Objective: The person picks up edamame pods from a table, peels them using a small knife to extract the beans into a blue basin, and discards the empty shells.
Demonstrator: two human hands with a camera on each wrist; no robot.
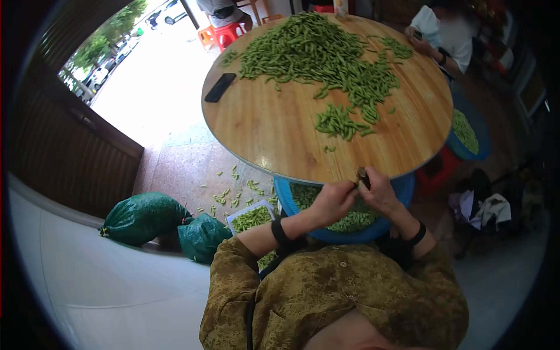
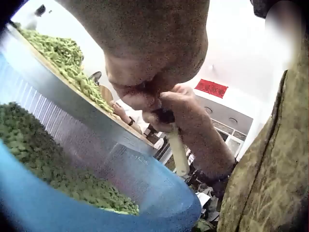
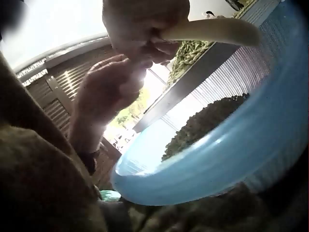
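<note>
Both hands meet over a blue tub (image 1: 344,234) at the near edge of the round wooden table (image 1: 262,137). My right hand (image 1: 382,192) curls round a small tool with a dark part (image 1: 364,177); its pale curved handle (image 2: 177,152) sticks out below that hand in the left wrist view and beside it in the right wrist view (image 3: 212,31). My left hand (image 1: 333,203) has bent fingers, its fingertips pinching a small yellowish thing against the tool; what it is cannot be made out. Green pods (image 1: 341,121) lie on the table, and shelled beans (image 1: 354,221) fill the tub's bottom.
A large pod heap (image 1: 309,49) and a black phone (image 1: 220,87) are on the table. Left of the tub stand a white container of pods (image 1: 252,218) and green sacks (image 1: 146,217). Another person (image 1: 461,46) sits at the far right near a second blue tub (image 1: 481,137).
</note>
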